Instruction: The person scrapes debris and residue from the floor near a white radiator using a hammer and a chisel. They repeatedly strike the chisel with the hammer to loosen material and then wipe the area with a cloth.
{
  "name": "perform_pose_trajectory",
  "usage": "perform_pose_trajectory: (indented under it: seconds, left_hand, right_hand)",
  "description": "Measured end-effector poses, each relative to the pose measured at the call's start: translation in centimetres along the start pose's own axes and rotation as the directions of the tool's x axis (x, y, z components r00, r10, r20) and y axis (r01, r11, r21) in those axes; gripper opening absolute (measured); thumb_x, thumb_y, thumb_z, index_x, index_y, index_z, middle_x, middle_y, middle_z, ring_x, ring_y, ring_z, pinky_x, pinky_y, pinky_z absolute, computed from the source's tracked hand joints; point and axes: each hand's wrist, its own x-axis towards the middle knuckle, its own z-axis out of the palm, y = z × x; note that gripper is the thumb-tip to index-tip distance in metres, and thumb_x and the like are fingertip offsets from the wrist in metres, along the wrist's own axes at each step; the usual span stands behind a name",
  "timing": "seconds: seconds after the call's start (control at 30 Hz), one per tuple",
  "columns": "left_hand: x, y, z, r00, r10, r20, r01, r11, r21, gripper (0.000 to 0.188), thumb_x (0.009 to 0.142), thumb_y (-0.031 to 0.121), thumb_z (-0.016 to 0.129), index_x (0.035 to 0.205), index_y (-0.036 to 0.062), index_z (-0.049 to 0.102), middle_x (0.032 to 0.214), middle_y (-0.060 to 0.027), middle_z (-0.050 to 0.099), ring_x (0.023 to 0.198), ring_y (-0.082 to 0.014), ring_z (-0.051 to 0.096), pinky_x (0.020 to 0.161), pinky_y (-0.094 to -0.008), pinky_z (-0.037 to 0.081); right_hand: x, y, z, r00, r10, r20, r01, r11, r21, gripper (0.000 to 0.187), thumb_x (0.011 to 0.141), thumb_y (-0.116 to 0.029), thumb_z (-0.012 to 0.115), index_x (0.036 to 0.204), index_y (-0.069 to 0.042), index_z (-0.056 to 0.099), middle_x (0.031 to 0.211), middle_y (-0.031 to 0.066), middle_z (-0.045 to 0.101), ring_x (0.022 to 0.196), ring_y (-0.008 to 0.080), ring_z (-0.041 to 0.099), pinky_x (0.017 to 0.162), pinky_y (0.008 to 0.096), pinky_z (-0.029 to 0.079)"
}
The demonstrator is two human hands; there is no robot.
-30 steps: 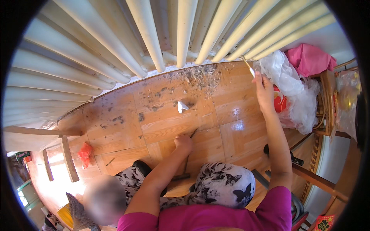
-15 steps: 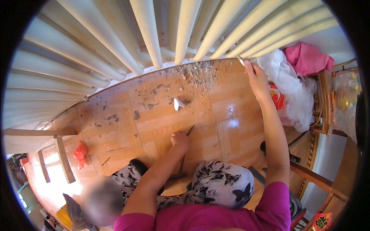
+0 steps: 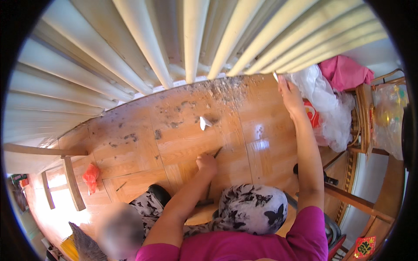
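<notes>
White tool (image 3: pixel 275 77), held in the fingers of my right hand (image 3: pixel 288 90), at the foot of the radiator (image 3: pixel 195 43); I cannot tell whether its tip touches. I judge short, low strokes best, lest debris (image 3: pixel 225 90) scatter. Crumpled plastic (image 3: pixel 317 89) lies just beside this hand and may crowd it. Debris litters the floor (image 3: pixel 183 144) to its left, a white scrap (image 3: pixel 203 124) nearby. Well apart from the right, my left hand (image 3: pixel 207 164) is closed round a dark rod (image 3: pixel 218 152). Farthest, at left: a red bag (image 3: pixel 91 175), a wooden frame (image 3: pixel 74 187).
</notes>
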Motion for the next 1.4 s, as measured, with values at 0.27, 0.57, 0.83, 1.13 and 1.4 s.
perform_pose_trajectory:
  seconds: [0.27, 0.57, 0.83, 1.13, 1.4]
  left_hand:
    - [1.1, 0.5, 0.1, 1.0, -0.003, -0.021, 0.002, 1.0, -0.02, 0.039, 0.093, 0.024, 0.055, 0.125, 0.003, 0.058, 0.13, -0.0185, 0.053, 0.117, -0.0332, 0.053, 0.085, -0.0401, 0.051]
    - [1.8, 0.5, 1.2, 1.0, -0.022, 0.006, 0.022, 0.999, -0.036, 0.044, 0.09, 0.025, 0.058, 0.126, -0.0002, 0.055, 0.133, -0.0216, 0.051, 0.119, -0.0353, 0.051, 0.09, -0.042, 0.049]
    - [2.4, -0.7, 1.4, 0.998, -0.052, 0.022, 0.053, 0.997, -0.056, 0.05, 0.087, 0.027, 0.064, 0.126, -0.0018, 0.054, 0.133, -0.0241, 0.05, 0.121, -0.0371, 0.051, 0.092, -0.0431, 0.048]
    - [1.2, -0.2, -0.3, 0.995, -0.007, 0.095, 0.004, 0.999, 0.032, 0.086, 0.071, 0.041, 0.083, 0.133, -0.0043, 0.044, 0.136, -0.0248, 0.047, 0.126, -0.0395, 0.048, 0.099, -0.0448, 0.047]
    - [0.9, -1.0, 1.0, 0.999, 0.041, -0.035, -0.039, 0.998, 0.055, 0.083, 0.064, 0.044, 0.086, 0.119, -0.0083, 0.051, 0.12, -0.0278, 0.055, 0.113, -0.0404, 0.056, 0.09, -0.0456, 0.051]
  right_hand:
    - [-0.5, 0.2, 0.5, 0.966, -0.24, -0.095, 0.235, 0.97, -0.06, 0.046, 0.101, -0.043, 0.045, 0.081, -0.003, 0.057, 0.072, 0.0064, 0.058, 0.07, 0.0181, 0.054, 0.068, 0.033, 0.043]
    - [-0.7, 1.5, -3.0, 0.955, -0.254, -0.152, 0.181, 0.907, -0.381, 0.054, 0.095, -0.052, 0.047, 0.081, -0.003, 0.063, 0.078, 0.0218, 0.064, 0.078, 0.0413, 0.062, 0.069, 0.0452, 0.048]
    - [0.4, -0.9, -1.8, 0.995, -0.053, -0.081, 0.012, 0.9, -0.436, 0.083, 0.082, -0.08, 0.04, 0.075, -0.002, 0.066, 0.077, 0.02, 0.066, 0.082, 0.0368, 0.065, 0.074, 0.0446, 0.05]
    - [-2.7, 3.5, 4.6, 1.0, -0.013, 0.011, 0.015, 0.957, -0.289, 0.068, 0.092, -0.066, 0.04, 0.081, -0.004, 0.068, 0.074, 0.0169, 0.066, 0.075, 0.0336, 0.065, 0.067, 0.0435, 0.049]
    - [-6.3, 4.0, 4.5, 0.933, -0.251, -0.258, 0.294, 0.945, 0.141, 0.028, 0.101, -0.032, 0.045, 0.096, -0.007, 0.056, 0.071, 0.0135, 0.061, 0.058, 0.0316, 0.06, 0.056, 0.0435, 0.045]
